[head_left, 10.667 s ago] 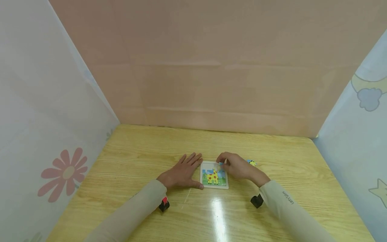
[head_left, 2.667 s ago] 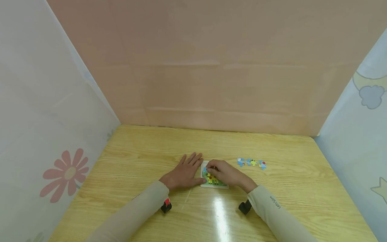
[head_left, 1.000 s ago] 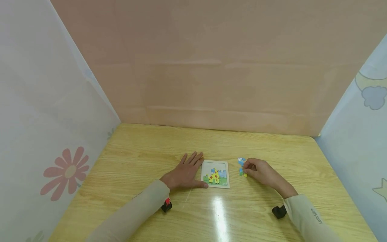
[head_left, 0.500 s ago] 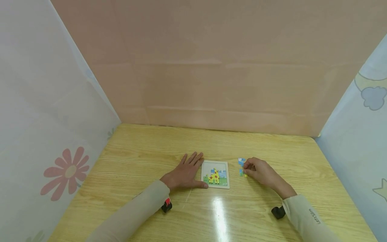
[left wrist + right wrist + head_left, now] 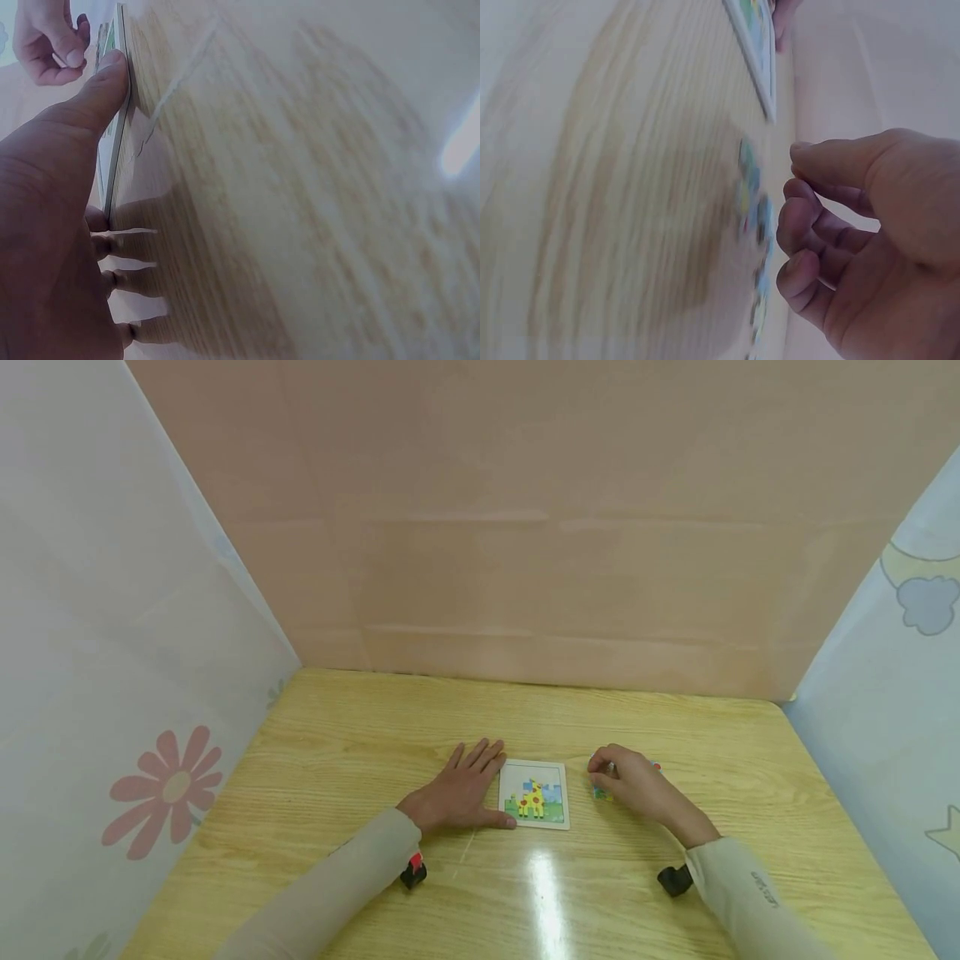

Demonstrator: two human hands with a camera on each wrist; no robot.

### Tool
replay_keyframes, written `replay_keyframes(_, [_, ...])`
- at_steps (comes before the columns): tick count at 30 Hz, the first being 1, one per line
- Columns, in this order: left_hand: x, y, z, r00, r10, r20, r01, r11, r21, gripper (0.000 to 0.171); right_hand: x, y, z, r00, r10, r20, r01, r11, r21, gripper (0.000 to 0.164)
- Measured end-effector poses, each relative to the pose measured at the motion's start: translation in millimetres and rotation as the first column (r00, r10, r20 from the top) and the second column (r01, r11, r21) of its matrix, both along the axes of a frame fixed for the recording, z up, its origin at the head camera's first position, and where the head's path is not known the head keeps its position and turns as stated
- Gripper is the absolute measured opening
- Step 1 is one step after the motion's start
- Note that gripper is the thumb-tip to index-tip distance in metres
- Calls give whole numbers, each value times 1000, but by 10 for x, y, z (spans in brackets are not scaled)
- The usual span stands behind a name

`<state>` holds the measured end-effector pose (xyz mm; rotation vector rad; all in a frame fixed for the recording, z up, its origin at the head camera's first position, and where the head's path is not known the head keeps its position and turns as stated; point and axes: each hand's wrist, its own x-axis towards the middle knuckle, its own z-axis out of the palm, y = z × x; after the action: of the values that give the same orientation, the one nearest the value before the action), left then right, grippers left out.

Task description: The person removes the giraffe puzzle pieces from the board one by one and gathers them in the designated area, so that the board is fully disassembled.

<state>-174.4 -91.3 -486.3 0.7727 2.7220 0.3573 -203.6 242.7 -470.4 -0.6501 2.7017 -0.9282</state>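
Observation:
In the head view, my left hand (image 5: 461,789) lies spread on the table, thumb and index finger against the left edge of a small puzzle board (image 5: 512,767). Its tray holds joined giraffe pieces (image 5: 532,799) low down; the upper part is bare white. To the right, my right hand (image 5: 633,783) hovers over loose puzzle pieces (image 5: 602,795). The right wrist view shows its fingers (image 5: 799,225) loosely curled, thumb close to the index finger, nothing visible between them. Below lies a row of puzzle pieces (image 5: 748,199), mostly hidden by the hand in the head view.
The wooden table (image 5: 375,718) ends at a brown back wall (image 5: 525,527). White printed sheets flank it on both sides. One red-spotted puzzle piece (image 5: 657,767) shows behind the right hand. A black wrist mount (image 5: 675,881) hangs under the right sleeve.
Since 2.7 seconds ago, the right hand has left the board and a green-yellow piece has joined the loose ones. In the last half second it shifts slightly left and away. The left hand stays put.

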Motion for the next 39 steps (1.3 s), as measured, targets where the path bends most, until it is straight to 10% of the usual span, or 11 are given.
replay_keyframes(23, [-15, -8, -22, 1000, -8, 0, 8, 1000, -16, 112, 14, -802, 17, 974, 227, -13, -222, 961, 164, 26])
replay_keyframes(39, [5, 2, 27, 1000, 3, 18, -3, 1000, -7, 112, -70, -925, 128, 971, 203, 124, -223, 958, 178, 30])
